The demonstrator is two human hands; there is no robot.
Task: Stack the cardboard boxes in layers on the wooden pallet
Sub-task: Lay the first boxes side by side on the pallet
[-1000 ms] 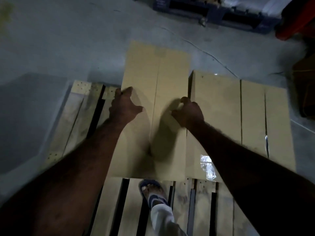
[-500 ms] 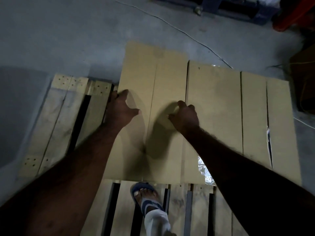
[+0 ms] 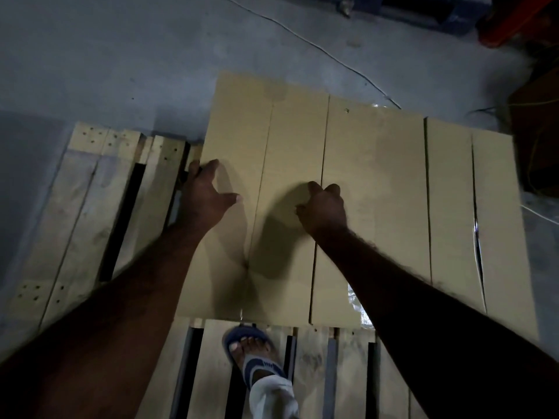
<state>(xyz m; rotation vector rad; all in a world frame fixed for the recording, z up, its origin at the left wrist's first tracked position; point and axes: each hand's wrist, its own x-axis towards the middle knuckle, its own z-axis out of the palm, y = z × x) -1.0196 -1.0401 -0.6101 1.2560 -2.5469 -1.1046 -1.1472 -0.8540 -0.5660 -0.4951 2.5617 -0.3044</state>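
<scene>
Cardboard boxes [image 3: 447, 207] line the far side of a wooden pallet [image 3: 90, 207] on a concrete floor [image 3: 121, 55], seen from the head camera. The left hand [image 3: 205, 198] grasps the leftmost box [image 3: 242, 131], fingers hooked over its left edge, thumb spread on top. The right hand [image 3: 325, 210] rests at the seam where that box touches the middle box [image 3: 375, 176], fingers curled under, tips hidden; whether they grip cannot be told. A sandalled foot [image 3: 254, 355] stands on the near slats.
</scene>
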